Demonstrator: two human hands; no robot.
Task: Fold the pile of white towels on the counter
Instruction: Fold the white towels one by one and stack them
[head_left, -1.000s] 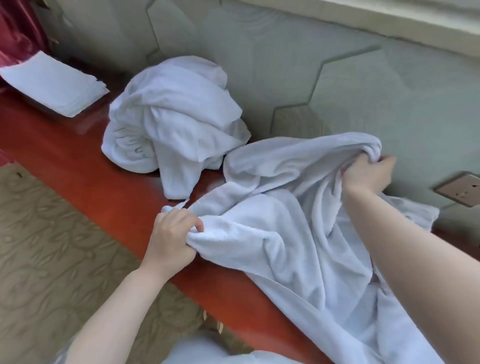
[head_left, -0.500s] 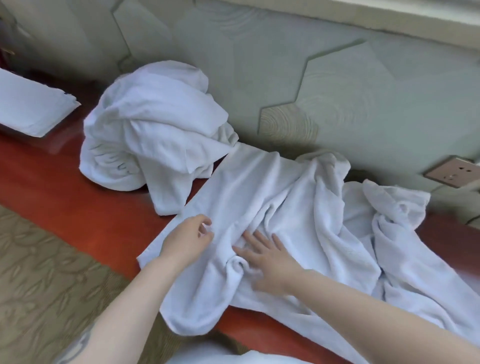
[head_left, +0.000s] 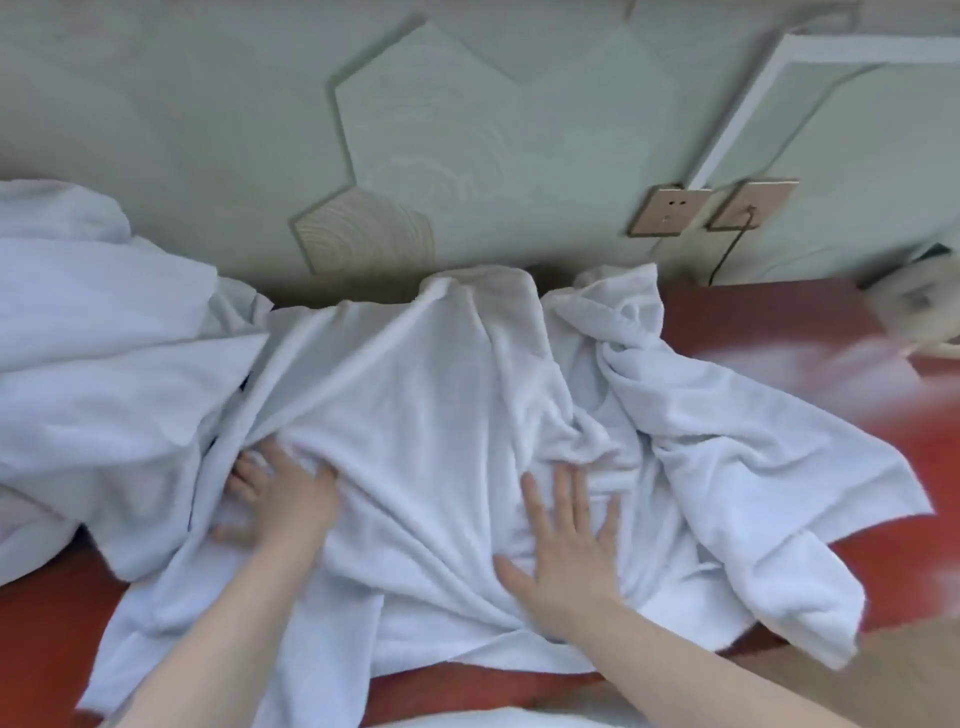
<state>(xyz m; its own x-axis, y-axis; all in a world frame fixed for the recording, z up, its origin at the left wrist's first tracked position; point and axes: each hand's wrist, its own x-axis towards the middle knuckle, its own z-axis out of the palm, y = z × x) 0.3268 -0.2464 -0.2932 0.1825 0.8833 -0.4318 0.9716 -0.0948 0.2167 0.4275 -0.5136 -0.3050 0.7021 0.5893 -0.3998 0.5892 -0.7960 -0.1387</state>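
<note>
1. A rumpled white towel (head_left: 441, 415) lies spread across a red counter (head_left: 769, 322), its near edge hanging over the counter's front edge.
2. The left hand (head_left: 283, 499) rests on the towel's left side, fingers spread but partly tucked in folds; whether it grips cannot be told.
3. The right hand (head_left: 566, 545) presses flat on the towel, fingers straight.
4. A pile of white towels (head_left: 93, 332) touches it on the left.
5. Bare counter shows on the right, below two wall sockets (head_left: 670, 210).

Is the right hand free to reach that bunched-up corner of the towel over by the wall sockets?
Probably yes. The right hand lies flat and open on the towel, holding nothing, and only cloth lies between it and the bunched corner.
</note>
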